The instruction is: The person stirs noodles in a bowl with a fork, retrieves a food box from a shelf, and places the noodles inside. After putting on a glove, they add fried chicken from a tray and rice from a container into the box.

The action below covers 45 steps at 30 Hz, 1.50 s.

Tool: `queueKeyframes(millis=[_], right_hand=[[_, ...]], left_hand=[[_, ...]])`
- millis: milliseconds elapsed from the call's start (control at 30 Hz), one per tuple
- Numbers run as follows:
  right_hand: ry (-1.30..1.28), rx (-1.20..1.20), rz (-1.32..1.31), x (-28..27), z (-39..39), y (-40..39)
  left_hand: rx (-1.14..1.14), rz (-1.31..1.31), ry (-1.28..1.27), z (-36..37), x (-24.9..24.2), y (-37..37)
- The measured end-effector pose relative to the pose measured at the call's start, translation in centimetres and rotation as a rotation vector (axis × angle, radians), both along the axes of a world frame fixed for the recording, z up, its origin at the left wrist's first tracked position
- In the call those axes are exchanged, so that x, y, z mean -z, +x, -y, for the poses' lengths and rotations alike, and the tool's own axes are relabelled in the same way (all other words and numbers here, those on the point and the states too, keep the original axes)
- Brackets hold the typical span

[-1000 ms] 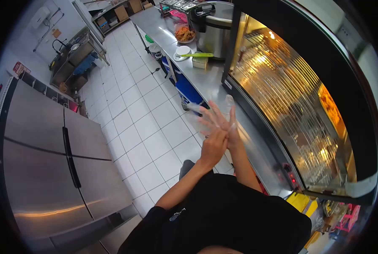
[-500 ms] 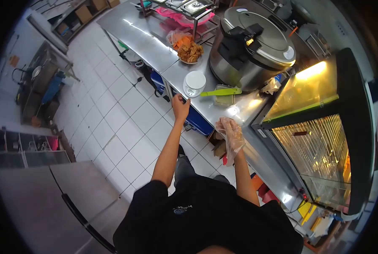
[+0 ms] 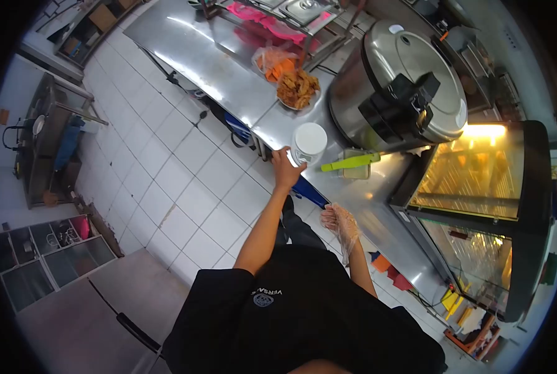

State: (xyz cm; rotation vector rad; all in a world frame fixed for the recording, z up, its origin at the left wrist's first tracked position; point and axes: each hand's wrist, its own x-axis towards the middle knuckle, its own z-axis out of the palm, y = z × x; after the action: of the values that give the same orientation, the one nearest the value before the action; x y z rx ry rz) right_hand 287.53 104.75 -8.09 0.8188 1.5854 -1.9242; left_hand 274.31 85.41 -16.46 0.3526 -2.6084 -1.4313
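A jar with a white lid point(image 3: 309, 138) stands near the counter's front edge. My left hand point(image 3: 286, 169), bare, is at its lower near side, with thumb and fingers curved around a pale part of it. My right hand point(image 3: 339, 219) wears a loose clear plastic glove and is by the counter edge, holding nothing that I can see. Its fingers are stretched out and slightly bent. To the right of the jar, a lime-green handled utensil point(image 3: 351, 163) lies across a small rectangular container point(image 3: 357, 171). The container's contents are hard to make out.
Behind the jar stand a plate of fried food point(image 3: 298, 90) and a bag with orange contents point(image 3: 277, 65). A large steel cooker point(image 3: 409, 81) is at the back right. A lit glass display case point(image 3: 471, 181) stands on the steel counter point(image 3: 197, 56). White tiles point(image 3: 166, 168) cover the floor.
My left hand has moved from the counter edge to the jar, its fingers reaching further up. My gloved right hand has drawn back towards my body. The view has shifted.
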Motion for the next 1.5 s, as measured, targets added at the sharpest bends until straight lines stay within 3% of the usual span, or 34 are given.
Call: queueKeyframes(millis=[367, 467, 500, 533, 567, 600, 633, 667, 733, 767, 800, 833, 867, 900, 933, 967, 1033, 1067, 1100, 1133, 1200, 1267, 1300, 1367, 1433, 1500], right_hand=[[-0.096, -0.343, -0.035, -2.5, 6.2, -8.2], [-0.095, -0.399, -0.019, -2.2, 7.7, -9.1], [-0.129, -0.432, -0.025, -1.9, 8.2, -9.0], [-0.112, -0.466, -0.071, -0.9, 8.6, -9.1], [-0.103, -0.448, -0.066, 0.1, 9.4, -9.5], [-0.032, -0.596, -0.052, 1.3, 10.3, -9.7], [0.038, -0.749, -0.033, 2.6, 11.5, -9.8], [0.037, -0.763, -0.018, 4.6, 12.9, -9.8], [0.053, -0.776, -0.039, 5.3, 15.7, -10.4], [0.060, -0.805, -0.081, 5.5, 17.9, -11.1], [0.073, -0.797, -0.114, 5.1, 19.5, -11.8], [0.086, -0.825, -0.158, 7.8, 20.6, -11.9], [0.169, -0.788, -0.232, 8.3, 22.4, -12.5], [0.308, -0.933, -0.283, 12.8, 22.9, -13.1], [0.438, -1.023, -0.146, 15.8, 24.1, -14.0], [0.841, -1.459, -0.960, 23.5, 22.5, -14.0], [1.133, -1.643, -0.970, 27.5, 23.0, -13.5], [1.038, -1.645, -0.707, 28.5, 23.9, -14.3], [0.858, -1.455, -0.260, 28.2, 26.7, -15.2], [0.723, -1.286, 0.013, 27.5, 29.1, -15.7], [0.572, -1.114, 0.262, 27.9, 36.2, -17.2], [0.504, -1.104, 0.364, 29.5, 44.3, -19.4], [0.491, -1.105, 0.392, 30.5, 48.7, -20.5], [0.481, -1.151, 0.430, 32.7, 58.5, -22.5], [0.499, -1.220, 0.390, 35.0, 69.6, -24.9], [0.553, -1.317, 0.218, 36.5, 82.8, -27.7]], left_hand=[[0.067, 0.085, -0.007, 1.3, -0.6, -0.2], [0.142, 0.252, 0.535, 5.4, 0.1, 1.2], [0.177, 0.320, 0.643, 8.0, -0.2, 2.6], [0.179, 0.315, 0.585, 10.9, 1.3, 4.4], [0.106, 0.372, 0.496, 14.3, 5.3, 6.7], [-0.018, 0.451, 0.611, 17.4, 6.1, 9.2], [-0.090, 0.488, 0.400, 20.9, 8.2, 12.4], [-0.214, 0.600, 0.391, 25.5, 13.6, 17.1], [-0.423, 0.802, 0.378, 30.7, 13.2, 24.2], [-0.467, 0.906, 0.467, 34.6, 17.6, 29.7], [-0.286, 0.989, 0.452, 37.3, 18.3, 33.2], [-0.595, 1.039, 0.687, 38.0, 17.0, 34.9], [-0.646, 1.087, 0.663, 40.0, 17.5, 37.0], [-0.415, 0.908, 0.753, 42.0, 19.1, 39.6], [-0.626, 0.839, 0.904, 43.0, 18.0, 40.6], [-0.721, 0.918, 0.773, 43.8, 15.4, 39.1], [-0.827, 0.813, 0.729, 47.0, 14.4, 38.2], [-0.758, 0.756, 0.759, 49.4, 13.6, 38.1], [-0.894, 0.749, 0.763, 51.8, 13.2, 37.2], [-0.923, 0.648, 0.716, 54.4, 12.3, 36.7], [-0.995, 0.556, 0.681, 58.5, 11.5, 37.5], [-1.093, 0.322, 0.657, 64.5, 12.0, 36.6], [-1.125, 0.379, 0.630, 67.1, 11.5, 36.6], [-1.196, 0.280, 0.658, 71.5, 14.8, 38.0], [-1.226, 0.410, 0.593, 75.2, 17.4, 39.9], [-1.355, 0.504, 0.734, 78.7, 13.6, 39.7]])
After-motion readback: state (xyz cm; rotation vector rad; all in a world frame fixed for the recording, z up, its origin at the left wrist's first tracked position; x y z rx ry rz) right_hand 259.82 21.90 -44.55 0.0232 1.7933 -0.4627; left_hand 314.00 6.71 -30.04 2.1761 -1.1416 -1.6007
